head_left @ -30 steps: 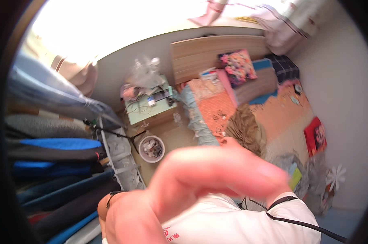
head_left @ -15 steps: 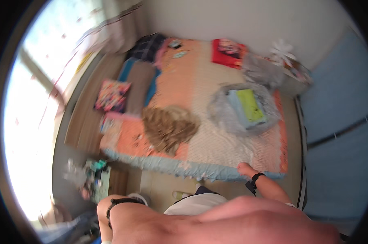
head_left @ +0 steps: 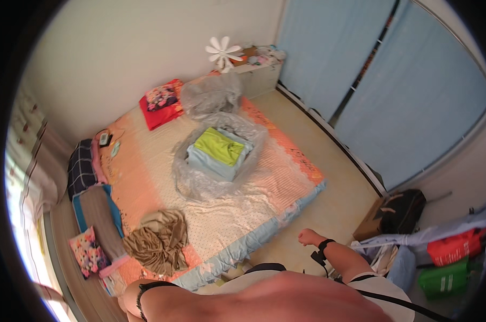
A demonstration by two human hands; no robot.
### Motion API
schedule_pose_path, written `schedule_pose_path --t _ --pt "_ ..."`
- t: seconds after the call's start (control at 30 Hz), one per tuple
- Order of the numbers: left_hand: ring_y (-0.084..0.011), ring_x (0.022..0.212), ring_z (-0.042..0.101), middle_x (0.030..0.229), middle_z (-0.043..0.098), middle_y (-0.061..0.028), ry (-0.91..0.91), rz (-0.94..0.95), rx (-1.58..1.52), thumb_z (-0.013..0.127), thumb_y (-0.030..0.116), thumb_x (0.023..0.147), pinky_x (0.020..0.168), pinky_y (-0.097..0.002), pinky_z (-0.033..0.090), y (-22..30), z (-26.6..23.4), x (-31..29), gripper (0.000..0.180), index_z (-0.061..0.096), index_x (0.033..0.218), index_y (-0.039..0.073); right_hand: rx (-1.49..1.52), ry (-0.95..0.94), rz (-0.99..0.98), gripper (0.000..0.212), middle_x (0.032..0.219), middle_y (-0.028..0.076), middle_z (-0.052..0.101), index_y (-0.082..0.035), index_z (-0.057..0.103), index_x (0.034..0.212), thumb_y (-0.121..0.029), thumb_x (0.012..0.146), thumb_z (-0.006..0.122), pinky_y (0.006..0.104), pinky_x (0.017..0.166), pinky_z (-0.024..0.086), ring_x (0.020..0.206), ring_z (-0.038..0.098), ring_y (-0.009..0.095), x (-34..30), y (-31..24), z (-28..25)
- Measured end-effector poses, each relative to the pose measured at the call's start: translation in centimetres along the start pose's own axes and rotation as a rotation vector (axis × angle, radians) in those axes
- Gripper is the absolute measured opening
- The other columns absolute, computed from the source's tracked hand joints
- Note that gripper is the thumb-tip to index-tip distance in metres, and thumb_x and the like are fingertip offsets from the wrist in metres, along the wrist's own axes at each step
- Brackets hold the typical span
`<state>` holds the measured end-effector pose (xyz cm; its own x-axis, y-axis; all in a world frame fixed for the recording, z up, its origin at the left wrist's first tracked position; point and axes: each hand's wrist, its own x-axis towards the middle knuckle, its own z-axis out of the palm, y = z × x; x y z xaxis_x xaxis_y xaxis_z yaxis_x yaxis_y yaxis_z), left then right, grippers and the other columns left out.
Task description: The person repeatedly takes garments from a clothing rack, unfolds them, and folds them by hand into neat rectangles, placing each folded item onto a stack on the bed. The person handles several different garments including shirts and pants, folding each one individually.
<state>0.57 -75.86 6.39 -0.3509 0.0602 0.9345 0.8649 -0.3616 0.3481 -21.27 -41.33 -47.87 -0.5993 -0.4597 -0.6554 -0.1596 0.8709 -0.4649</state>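
Hanging curled and seemingly empty beside the orange-and-cream cloth-covered bed (head_left: 237, 220), the right hand (head_left: 309, 237) handles nothing; touching it calls for reaching; left hand indiscernible, state unclear.

A busy bed (head_left: 221, 222), this: brown cloth (head_left: 159, 244) lay rumpled, a lime cloth (head_left: 218, 146) topped pale-blue fabric (head_left: 205, 165) ringed by clear plastic (head_left: 192, 185), and a checked pillow (head_left: 82, 169) and floral cushion (head_left: 87, 252) lined the headboard end!

Clothes (head_left: 217, 155) lie in a plastic bag (head_left: 195, 187) near the middle of the bed (head_left: 221, 220). From there, a blanket (head_left: 159, 244) sits at seven o'clock, a pillow (head_left: 82, 165) at nine; off the bed, a fan (head_left: 222, 52) at twelve, curtains (head_left: 409, 102) at two.
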Motion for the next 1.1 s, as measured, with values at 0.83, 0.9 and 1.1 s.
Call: schedule_pose_path --t 0.83,0.9,1.1 --pt "-0.0213 0.086 0.07 0.091 0.072 -0.01 -0.041 -0.739 0.343 0.086 -0.006 0.076 0.073 -0.0325 0.054 7.4 -13.5 -11.3 0.032 0.059 0.085 0.008 0.093 -0.008 -0.016 0.022 0.06 0.017 0.063 0.0 0.065 0.067 -0.016 0.08 0.057 0.0476 0.059 0.048 0.053 0.06 0.032 -4.6 -4.3 7.6" --pt "-0.0156 0.082 0.067 0.091 0.072 -0.0074 0.334 -0.981 0.326 0.079 -0.01 0.083 0.075 -0.0295 0.053 6.7 -14.8 -17.0 0.025 0.06 0.086 0.006 0.064 0.014 -0.043 0.022 0.065 0.017 0.068 -0.001 0.071 0.076 -0.019 0.081 0.059 0.0457 0.062 0.052 0.058 0.066 0.031 -4.5 -5.7 7.2" --pt "-0.0145 0.066 0.068 0.074 0.07 -0.0085 0.738 -1.568 0.569 0.069 0.016 0.099 0.064 -0.0272 0.055 6.1 -22.8 -37.4 0.026 0.063 0.085 -0.004 -0.075 -0.163 0.05 0.038 0.088 0.014 0.076 0.001 0.072 0.118 -0.017 0.087 0.061 0.0413 0.073 0.056 0.072 0.073 0.025 -5.1 -7.8 7.3"
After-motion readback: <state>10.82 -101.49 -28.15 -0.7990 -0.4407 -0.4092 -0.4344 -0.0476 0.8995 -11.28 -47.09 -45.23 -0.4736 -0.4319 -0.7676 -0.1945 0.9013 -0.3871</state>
